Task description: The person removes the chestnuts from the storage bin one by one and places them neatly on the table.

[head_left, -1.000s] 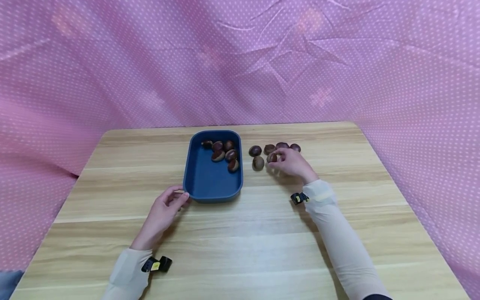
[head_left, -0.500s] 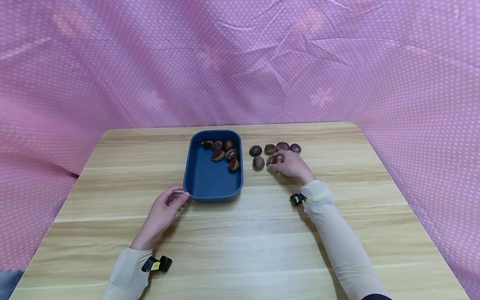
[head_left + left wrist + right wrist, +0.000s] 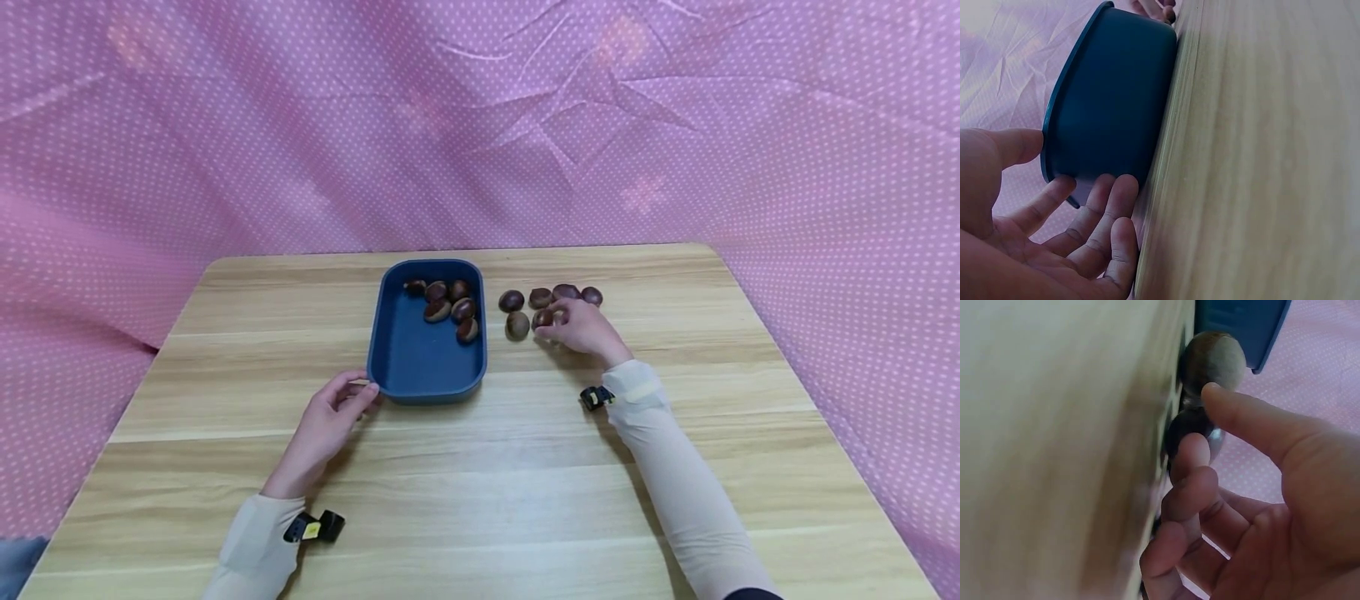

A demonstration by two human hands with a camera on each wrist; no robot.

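The right hand (image 3: pixel 585 325) curled round a chestnut (image 3: pixel 542 319) on the bench (image 3: pixel 517 492), other chestnuts (image 3: pixel 566 292) close behind, another chestnut (image 3: pixel 517 326) between it and the blue box (image 3: pixel 427 362); the left hand (image 3: pixel 330 421), fingers relaxed, touched the box's corner; pink cloth (image 3: pixel 480 142) hung beyond

The left forearm (image 3: pixel 251 546) angles inward; the left hand (image 3: pixel 327 425) has its thumb spread apart from four relaxed, slightly bent fingers (image 3: pixel 1088 215). The right forearm (image 3: pixel 682 475) slants leftward, and the right hand (image 3: pixel 585 327) curves thumb and index finger toward each other; whether they pinch is hard to tell.
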